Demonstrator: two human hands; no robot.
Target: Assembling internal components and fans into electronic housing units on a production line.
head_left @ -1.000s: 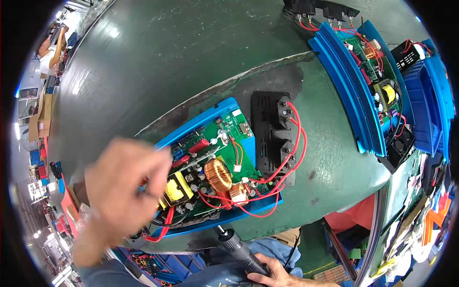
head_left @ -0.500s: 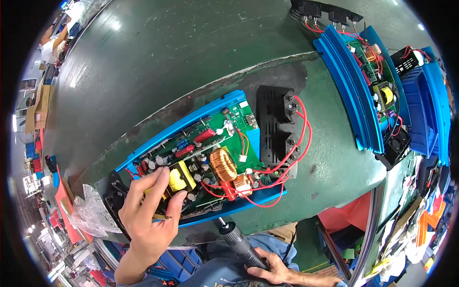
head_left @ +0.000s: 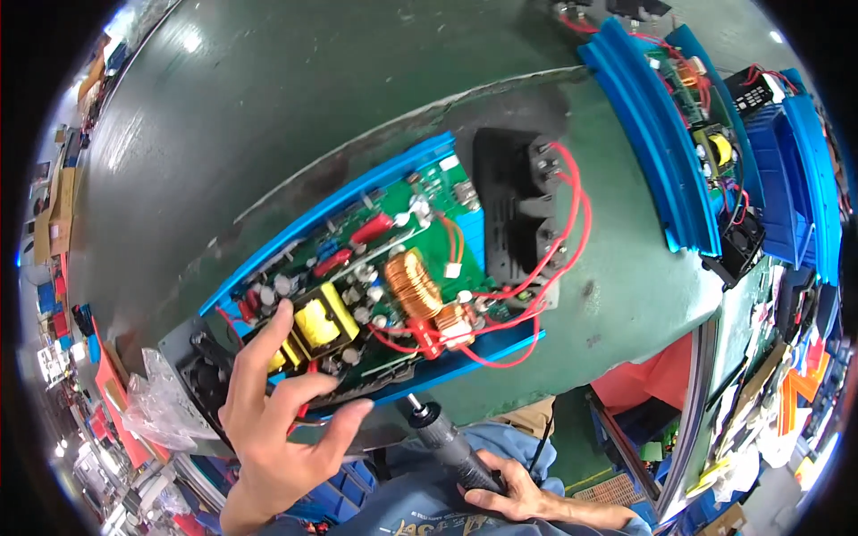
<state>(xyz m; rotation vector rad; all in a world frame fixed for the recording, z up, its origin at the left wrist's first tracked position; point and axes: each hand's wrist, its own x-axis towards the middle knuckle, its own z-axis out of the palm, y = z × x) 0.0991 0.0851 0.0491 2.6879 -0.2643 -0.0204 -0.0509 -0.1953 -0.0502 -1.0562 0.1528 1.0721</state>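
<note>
A green circuit board (head_left: 393, 214) sits in a blue metal housing (head_left: 326, 219) in front of me. On it are a yellow-wrapped transformer (head_left: 319, 323), a copper-wound coil (head_left: 413, 282) and red parts. My left hand (head_left: 284, 420) is over the housing's near left end, fingers spread and thumb apart, with nothing seen between them. Its index fingertip is beside the transformer; whether it touches cannot be told. My right hand (head_left: 509, 487) is wrapped round a black electric screwdriver (head_left: 451, 447), its tip pointing up-left towards the housing's near edge. Red wires (head_left: 572, 223) join the board to a black end panel (head_left: 509, 205).
A second blue housing with a board (head_left: 652, 143) stands at the right, beside a blue bin (head_left: 778, 192) and a black fan (head_left: 744, 241). Clear plastic bags (head_left: 156, 406) lie at the left end. A raised pale edge (head_left: 429, 112) runs along the green bench behind the housing.
My left hand has moved down, and its fingers and thumb have spread apart. The right hand still holds the screwdriver in nearly the same place. The whole view has shifted slightly.
</note>
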